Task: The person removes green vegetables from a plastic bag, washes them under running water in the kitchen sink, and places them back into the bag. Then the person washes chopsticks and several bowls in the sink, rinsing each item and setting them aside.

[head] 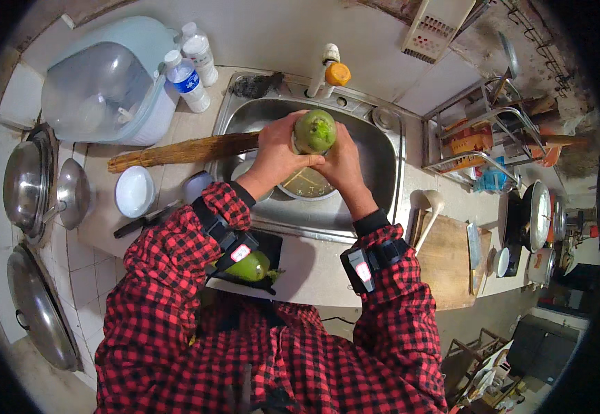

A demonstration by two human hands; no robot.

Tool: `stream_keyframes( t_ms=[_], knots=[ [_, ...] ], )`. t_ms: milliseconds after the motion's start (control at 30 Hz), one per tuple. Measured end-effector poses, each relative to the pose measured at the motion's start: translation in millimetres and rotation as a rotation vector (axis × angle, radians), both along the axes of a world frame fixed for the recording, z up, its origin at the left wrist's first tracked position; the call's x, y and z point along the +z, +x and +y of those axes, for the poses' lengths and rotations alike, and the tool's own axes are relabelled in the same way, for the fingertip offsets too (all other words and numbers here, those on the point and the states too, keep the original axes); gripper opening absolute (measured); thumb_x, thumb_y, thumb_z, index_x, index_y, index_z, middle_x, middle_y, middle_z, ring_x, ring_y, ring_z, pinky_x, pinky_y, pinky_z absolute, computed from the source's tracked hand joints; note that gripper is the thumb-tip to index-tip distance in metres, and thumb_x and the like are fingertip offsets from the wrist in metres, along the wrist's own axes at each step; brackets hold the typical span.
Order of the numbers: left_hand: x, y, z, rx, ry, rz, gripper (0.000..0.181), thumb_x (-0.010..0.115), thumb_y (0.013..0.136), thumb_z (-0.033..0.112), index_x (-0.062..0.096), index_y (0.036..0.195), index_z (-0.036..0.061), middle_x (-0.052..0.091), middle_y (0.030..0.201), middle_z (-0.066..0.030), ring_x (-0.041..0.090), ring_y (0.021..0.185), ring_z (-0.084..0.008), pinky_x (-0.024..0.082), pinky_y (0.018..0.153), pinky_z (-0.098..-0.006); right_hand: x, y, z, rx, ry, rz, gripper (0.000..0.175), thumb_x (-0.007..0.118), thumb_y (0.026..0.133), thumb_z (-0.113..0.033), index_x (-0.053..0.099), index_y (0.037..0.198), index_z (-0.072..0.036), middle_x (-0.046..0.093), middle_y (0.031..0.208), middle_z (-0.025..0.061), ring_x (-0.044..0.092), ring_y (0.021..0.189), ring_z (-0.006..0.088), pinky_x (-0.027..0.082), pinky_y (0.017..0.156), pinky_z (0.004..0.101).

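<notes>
A green radish-like vegetable (315, 133), its trimmed leafy end facing the camera, is held up over the steel sink (372, 207). My left hand (279, 150) wraps it from the left and my right hand (342, 158) from the right. Below them a bowl (308, 189) of cloudy water with thin pale sticks in it stands in the sink, partly hidden by my hands. Another green vegetable (251, 266) lies on a black surface at the counter's front edge, partly behind my left sleeve. The tap (326, 77) with an orange knob rises behind the sink.
To the left are a bundled straw brush (175, 152), a white bowl (135, 191), a black-handled knife (147, 220), two plastic bottles (188, 85) and a lidded dish box (108, 93). To the right are a ladle (432, 212), a wooden cutting board (447, 259), a cleaver (473, 248) and a metal rack (465, 134).
</notes>
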State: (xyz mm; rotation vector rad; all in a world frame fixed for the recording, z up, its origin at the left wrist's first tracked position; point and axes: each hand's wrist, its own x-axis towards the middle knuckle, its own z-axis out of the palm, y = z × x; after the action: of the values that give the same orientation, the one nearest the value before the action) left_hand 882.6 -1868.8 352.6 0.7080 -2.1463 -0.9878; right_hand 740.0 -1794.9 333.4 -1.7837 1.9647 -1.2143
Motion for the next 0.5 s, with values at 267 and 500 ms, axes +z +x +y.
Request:
stream_keyframes(
  t_ms=[267, 500],
  knots=[
    [-1.0, 125.0, 30.6, -0.433, -0.077, -0.735, 0.083, 0.076, 0.060, 0.039, 0.040, 0.128, 0.0075, 0.045, 0.124, -0.0133, 0.041, 0.115, -0.0316, 0.023, 0.101, -0.0508, -8.2, 28.4, 42.6, -0.270, -0.002, -0.288, 0.050, 0.080, 0.062, -0.019, 0.057, 0.103, -0.004, 0.063, 0.096, 0.0093, 0.061, 0.087, 0.0210, 0.047, 0.077, 0.0319],
    [-52.9, 185.0, 102.1, -0.621, -0.402, -0.769, 0.086, 0.081, 0.051, 0.036, 0.043, 0.123, 0.0086, 0.051, 0.112, -0.0103, 0.045, 0.112, -0.0268, 0.021, 0.101, -0.0539, -5.5, 57.3, 128.6, -0.428, -0.215, -0.805, 0.053, 0.080, 0.064, -0.013, 0.053, 0.109, -0.004, 0.060, 0.100, 0.0064, 0.058, 0.092, 0.0184, 0.048, 0.082, 0.0324]
  ],
)
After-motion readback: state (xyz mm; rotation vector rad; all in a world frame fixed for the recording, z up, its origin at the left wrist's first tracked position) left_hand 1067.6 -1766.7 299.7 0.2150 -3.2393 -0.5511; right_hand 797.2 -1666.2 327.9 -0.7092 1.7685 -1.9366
